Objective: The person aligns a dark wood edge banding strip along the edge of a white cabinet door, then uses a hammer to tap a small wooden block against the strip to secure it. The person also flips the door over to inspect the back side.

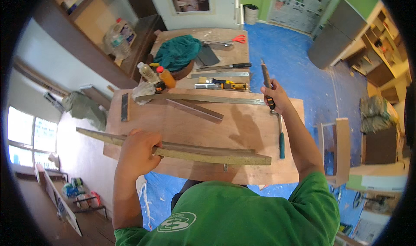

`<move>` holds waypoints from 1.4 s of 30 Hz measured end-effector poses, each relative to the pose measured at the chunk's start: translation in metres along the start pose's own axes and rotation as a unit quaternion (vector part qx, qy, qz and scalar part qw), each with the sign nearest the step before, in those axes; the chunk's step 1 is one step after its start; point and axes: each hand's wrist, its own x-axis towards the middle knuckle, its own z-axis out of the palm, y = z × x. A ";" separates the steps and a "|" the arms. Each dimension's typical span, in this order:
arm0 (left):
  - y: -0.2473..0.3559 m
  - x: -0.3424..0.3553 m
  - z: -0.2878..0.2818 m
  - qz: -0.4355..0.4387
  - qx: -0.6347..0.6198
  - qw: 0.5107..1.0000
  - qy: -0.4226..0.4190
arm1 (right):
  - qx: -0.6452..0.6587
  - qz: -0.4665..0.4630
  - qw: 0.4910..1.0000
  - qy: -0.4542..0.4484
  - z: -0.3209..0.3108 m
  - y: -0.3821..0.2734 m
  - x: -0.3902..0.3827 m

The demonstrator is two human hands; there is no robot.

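Note:
My left hand (139, 153) is closed around a long wooden strip (208, 154) with a stepped right end, held tilted over the near part of the workbench (242, 133). In my right hand (279, 97), over the bench's right side, is a slim pointed tool with a black-and-orange handle (271, 102); its tip points away from me, and its exact kind is unclear. Below that hand lies a teal-handled metal tool (281, 144). A long thin strip (199, 98) and a shorter brown wooden piece (197, 110) lie across the bench beyond the held strip.
Behind stands a second table (234, 55) with a teal cloth (177, 52), red-handled scissors (239, 39), a yellow-and-black tool (234, 85) and an orange bottle (166, 77). A dark flat block (125, 107) lies at left. Blue sheeting (294, 72) covers the floor; a wooden frame (341, 153) stands right.

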 end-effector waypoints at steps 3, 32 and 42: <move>0.001 0.004 -0.003 0.017 0.002 1.000 -0.009 | 0.149 -0.047 0.987 0.041 -0.024 0.006 -0.063; -0.029 0.003 -0.001 0.174 0.026 0.984 -0.020 | 0.154 0.059 0.938 0.304 0.148 0.134 -0.359; 0.004 0.008 0.001 0.183 0.098 0.976 -0.059 | 0.174 0.087 0.940 0.282 0.110 0.169 -0.364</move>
